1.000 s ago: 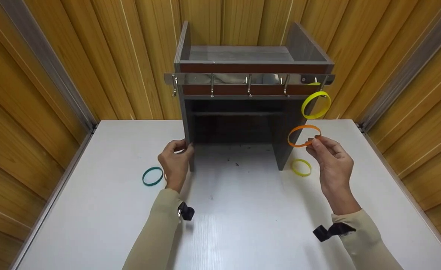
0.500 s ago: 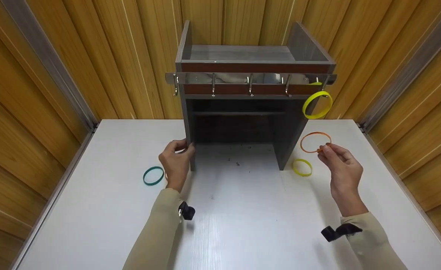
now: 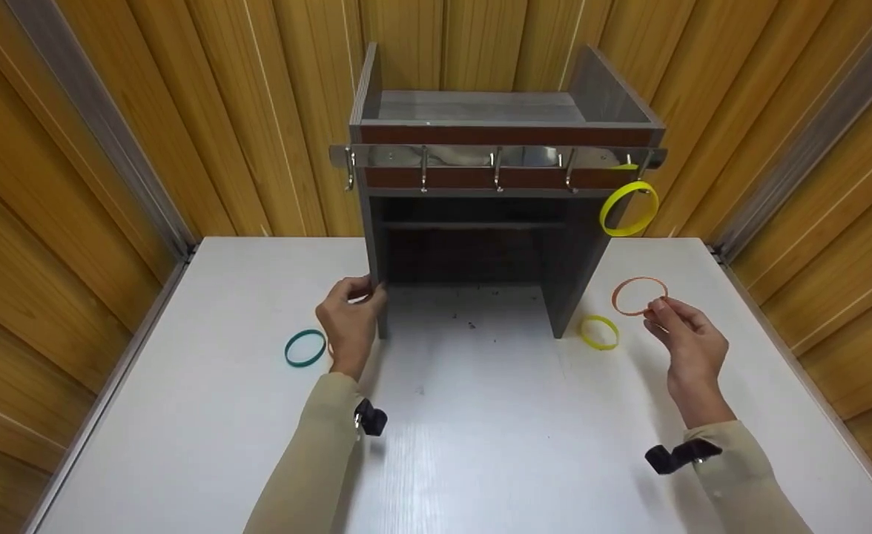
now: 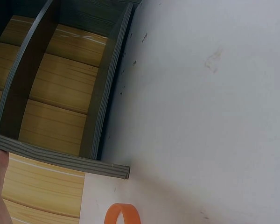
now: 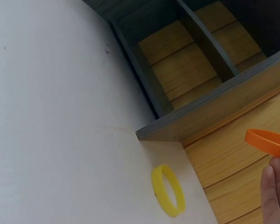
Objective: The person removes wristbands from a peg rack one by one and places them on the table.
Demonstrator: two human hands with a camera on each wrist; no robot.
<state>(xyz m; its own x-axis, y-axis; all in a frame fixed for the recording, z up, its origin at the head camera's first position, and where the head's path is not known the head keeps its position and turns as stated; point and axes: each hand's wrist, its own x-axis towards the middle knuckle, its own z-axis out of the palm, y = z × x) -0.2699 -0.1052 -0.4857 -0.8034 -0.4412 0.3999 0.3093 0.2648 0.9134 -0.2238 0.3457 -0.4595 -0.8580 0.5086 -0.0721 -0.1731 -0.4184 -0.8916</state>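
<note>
In the head view, my right hand (image 3: 692, 348) pinches an orange wristband (image 3: 618, 302) between thumb and fingers, above the table at the right. A yellow wristband (image 3: 599, 333) lies below and left of it. Another yellow wristband (image 3: 629, 209) hangs from the rightmost hook of the metal hook rail (image 3: 532, 156). My left hand (image 3: 351, 322) grips the front edge of the grey wooden rack's left side panel (image 3: 375, 245). Beside that hand lie a green wristband (image 3: 305, 348) and a second orange wristband (image 4: 113, 214), mostly hidden by the hand in the head view.
The grey rack (image 3: 473, 111) stands at the back of the white table (image 3: 473, 445), its lower front open between two side panels. Several other hooks on the rail hold nothing. Wood-patterned walls (image 3: 58, 245) enclose the table at the back and both sides.
My right hand has moved right and down with the orange wristband, away from the hanging yellow wristband and the rail. The left hand stays at the rack's side panel.
</note>
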